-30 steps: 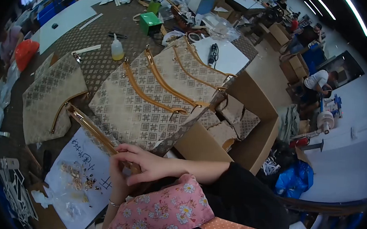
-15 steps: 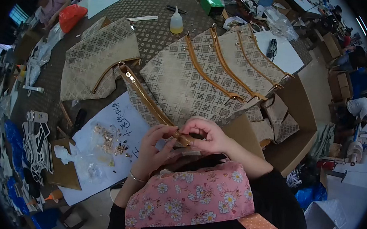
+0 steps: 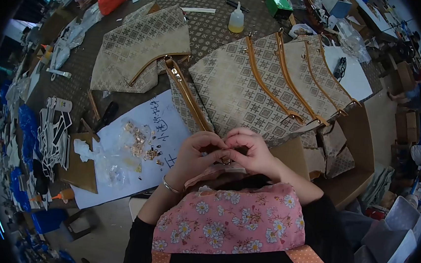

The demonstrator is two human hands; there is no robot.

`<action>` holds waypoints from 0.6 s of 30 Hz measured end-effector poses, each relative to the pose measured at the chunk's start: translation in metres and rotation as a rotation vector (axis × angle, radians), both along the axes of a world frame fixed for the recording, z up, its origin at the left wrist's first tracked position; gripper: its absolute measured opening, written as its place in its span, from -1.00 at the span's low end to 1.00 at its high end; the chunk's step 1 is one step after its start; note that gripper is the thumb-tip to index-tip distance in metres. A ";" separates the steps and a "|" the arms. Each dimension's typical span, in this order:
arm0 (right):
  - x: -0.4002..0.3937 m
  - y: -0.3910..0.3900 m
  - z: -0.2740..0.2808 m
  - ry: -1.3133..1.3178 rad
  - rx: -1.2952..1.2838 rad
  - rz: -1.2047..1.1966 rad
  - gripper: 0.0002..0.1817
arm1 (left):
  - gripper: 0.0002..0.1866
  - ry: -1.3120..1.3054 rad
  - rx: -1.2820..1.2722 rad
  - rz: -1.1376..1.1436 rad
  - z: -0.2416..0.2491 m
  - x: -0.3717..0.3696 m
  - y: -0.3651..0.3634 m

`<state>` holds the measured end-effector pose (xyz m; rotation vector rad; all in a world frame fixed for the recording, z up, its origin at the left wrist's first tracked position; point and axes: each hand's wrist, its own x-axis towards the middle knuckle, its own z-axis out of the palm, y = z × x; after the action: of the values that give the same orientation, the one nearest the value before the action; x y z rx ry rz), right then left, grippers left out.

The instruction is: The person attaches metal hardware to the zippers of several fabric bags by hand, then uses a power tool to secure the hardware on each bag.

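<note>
On the patterned worktable (image 3: 208, 30), several beige bag panels (image 3: 253, 93) lie fanned out, each edged with a tan zipper. One panel's zipper strip (image 3: 186, 96) runs down to the person's hands, which meet at its near end. The left hand (image 3: 194, 155) and right hand (image 3: 253, 152) are both pinched on that end, fingertips touching; the step looks like fitting a small metal piece there. Next it likely calls for a steady hold while the part seats. Small gold fittings (image 3: 140, 143) lie on white paper (image 3: 133, 170) beside. Half a second ago the hands were slightly apart; now they have closed together.
</note>
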<state>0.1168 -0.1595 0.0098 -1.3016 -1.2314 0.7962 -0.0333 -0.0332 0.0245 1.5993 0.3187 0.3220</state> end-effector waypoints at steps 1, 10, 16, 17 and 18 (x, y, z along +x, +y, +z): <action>0.001 0.002 0.003 0.004 0.003 0.008 -0.87 | -0.84 0.004 0.003 0.008 0.001 -0.001 -0.002; 0.005 0.017 0.003 -0.043 0.051 0.138 -0.85 | -0.81 0.152 -0.365 0.115 0.008 -0.012 0.000; 0.004 0.021 -0.001 -0.066 0.066 0.179 -0.85 | -0.80 0.126 -0.004 0.079 0.007 -0.025 0.003; 0.004 0.020 0.001 0.058 -0.032 0.211 -0.86 | -0.80 0.107 0.053 0.109 0.010 -0.025 0.000; 0.003 0.019 0.002 0.182 -0.132 0.242 -0.86 | -0.81 0.089 0.110 0.138 0.012 -0.026 -0.003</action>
<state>0.1200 -0.1404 0.0116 -1.1680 -1.2194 1.1605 -0.0592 -0.0363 0.0363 1.7066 0.4880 0.3799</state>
